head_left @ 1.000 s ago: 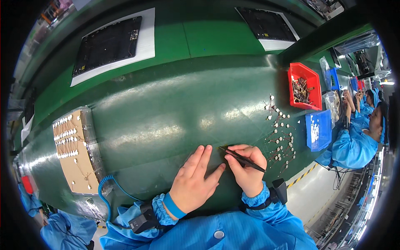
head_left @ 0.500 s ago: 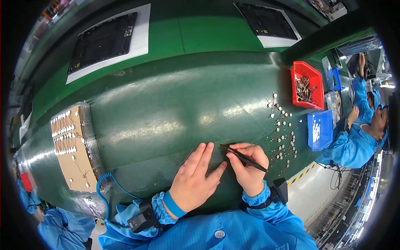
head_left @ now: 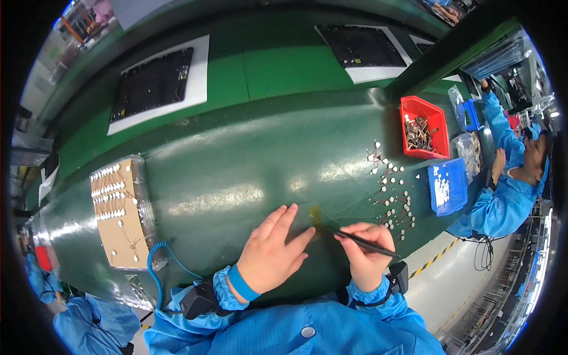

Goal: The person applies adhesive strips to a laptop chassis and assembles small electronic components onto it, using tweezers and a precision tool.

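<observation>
My left hand (head_left: 269, 257) lies on the green bench top with its fingers stretched out, a blue band (head_left: 242, 283) at the wrist. To the right, my right hand (head_left: 368, 254) grips black tweezers (head_left: 374, 245), their tip pointing left toward the left hand. A small yellowish strip (head_left: 315, 214) lies on the bench just beyond the left fingertips. Past the right hand are several small round white parts with thin wires (head_left: 390, 200), spread over the bench. Whether the tweezers' tip pinches anything is too small to tell.
At the right stand a red bin (head_left: 442, 135) of wired parts and a blue bin (head_left: 460, 201) of white pieces. On the left, a cardboard sheet (head_left: 127, 234) carries rows of wired parts near a coiled blue cord (head_left: 150, 266). Dark panels (head_left: 151, 83) rest at the back; a co-worker (head_left: 503, 198) sits right.
My right hand has moved right and slightly nearer with the tweezers, away from the yellowish strip, which now shows more fully. My left hand stays flat. The whole view has shifted a little.
</observation>
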The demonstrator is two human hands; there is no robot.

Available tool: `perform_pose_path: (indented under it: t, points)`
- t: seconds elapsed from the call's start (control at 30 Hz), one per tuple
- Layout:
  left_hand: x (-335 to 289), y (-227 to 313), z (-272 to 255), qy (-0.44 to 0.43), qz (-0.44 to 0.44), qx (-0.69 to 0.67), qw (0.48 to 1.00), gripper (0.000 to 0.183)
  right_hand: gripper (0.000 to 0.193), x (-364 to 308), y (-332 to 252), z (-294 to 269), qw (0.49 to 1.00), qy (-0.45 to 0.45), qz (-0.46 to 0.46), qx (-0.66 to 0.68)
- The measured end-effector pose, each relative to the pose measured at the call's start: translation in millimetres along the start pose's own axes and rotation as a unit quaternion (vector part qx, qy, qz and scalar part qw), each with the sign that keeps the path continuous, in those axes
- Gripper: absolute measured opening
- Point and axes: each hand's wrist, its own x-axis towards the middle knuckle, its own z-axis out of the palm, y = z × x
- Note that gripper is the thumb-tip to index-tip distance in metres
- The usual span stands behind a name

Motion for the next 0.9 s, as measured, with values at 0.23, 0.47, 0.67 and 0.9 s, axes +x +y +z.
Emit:
perform_pose_path:
  t: [0.23,0.47,0.67,0.9]
  points:
    - [115.8,-17.5,-31.6,0.196,0.055,0.039,0.978,0.013,0.021,0.7,10.6,-27.6,0.997,0.034,-0.065,0.001]
    - [257.3,-56.2,7.2,0.173,0.055,0.163,0.97,0.016,0.025,-5.0,22.7,-29.6,0.995,0.036,-0.088,0.03]
    - [304.9,-75.1,11.8,0.04,0.104,0.342,0.933,0.013,0.025,-6.0,21.1,-28.8,0.995,0.019,-0.078,0.063]
    - [293.3,-85.6,-12.7,0.108,0.074,0.335,0.933,0.014,0.026,-3.5,14.1,-32.8,0.995,-0.018,-0.1,0.019]
